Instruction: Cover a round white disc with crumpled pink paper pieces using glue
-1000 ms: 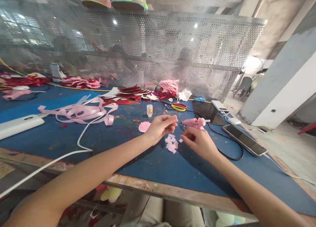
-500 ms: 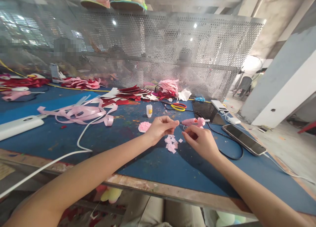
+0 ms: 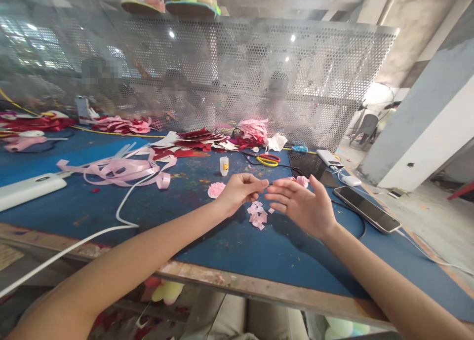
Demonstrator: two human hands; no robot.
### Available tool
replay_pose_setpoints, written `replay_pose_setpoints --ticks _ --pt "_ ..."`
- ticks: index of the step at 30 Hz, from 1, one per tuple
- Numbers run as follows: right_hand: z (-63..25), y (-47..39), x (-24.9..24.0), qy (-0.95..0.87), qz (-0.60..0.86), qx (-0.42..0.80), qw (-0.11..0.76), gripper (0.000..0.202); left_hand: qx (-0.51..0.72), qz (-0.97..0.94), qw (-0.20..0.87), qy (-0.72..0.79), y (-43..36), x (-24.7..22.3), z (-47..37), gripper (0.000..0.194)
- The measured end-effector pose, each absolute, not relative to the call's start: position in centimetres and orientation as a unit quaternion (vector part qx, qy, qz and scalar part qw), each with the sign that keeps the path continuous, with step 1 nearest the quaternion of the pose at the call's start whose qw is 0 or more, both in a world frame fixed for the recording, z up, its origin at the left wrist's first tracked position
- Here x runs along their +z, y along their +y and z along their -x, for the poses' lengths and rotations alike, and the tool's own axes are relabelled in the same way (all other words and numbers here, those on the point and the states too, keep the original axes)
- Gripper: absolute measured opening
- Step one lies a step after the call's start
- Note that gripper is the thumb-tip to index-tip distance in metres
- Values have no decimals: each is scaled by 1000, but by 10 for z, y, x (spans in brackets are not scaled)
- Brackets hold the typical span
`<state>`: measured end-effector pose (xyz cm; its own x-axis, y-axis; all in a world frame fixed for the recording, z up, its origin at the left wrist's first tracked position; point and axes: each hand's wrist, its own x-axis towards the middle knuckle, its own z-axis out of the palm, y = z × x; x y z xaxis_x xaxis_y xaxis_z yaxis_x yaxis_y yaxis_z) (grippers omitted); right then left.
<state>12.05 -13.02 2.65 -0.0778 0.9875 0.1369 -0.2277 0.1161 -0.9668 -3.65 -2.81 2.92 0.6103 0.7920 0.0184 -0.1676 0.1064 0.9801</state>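
Above the blue table, my left hand is closed in a pinch; whatever lies between its fingertips is too small or hidden to make out. Facing it, my right hand is open, palm up and fingers stretched toward the left fingertips. Below and between the hands lies a small heap of pale pink ribbon squares. Just beyond my left wrist is a little cluster of pink pieces. Behind my right fingers a pink glue gun shows only in part. A small bottle with a yellow label stands upright behind the left hand.
Loose pink ribbon and a white power bank lie to the left. Yellow-and-red scissors and stacked dark red pieces are farther back. A phone with its cable rests right. A perforated metal panel closes off the back.
My right hand has turned palm up and its curled fingers have straightened toward the left hand, now covering much of the glue gun. My left hand stays in place.
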Motion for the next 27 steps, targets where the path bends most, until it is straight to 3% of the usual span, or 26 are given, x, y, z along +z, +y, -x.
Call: replay_pose_setpoints --ticks 8,14,27 --pt "-122 -129 24 -467 349 577 572 66 350 -536 728 245 -24 22 34 35" --pt "-123 -129 24 -450 310 617 567 70 399 -531 703 254 -26 25 35 32" --pt "-125 -127 19 -445 258 676 528 73 380 -572 695 214 -25 22 34 26"
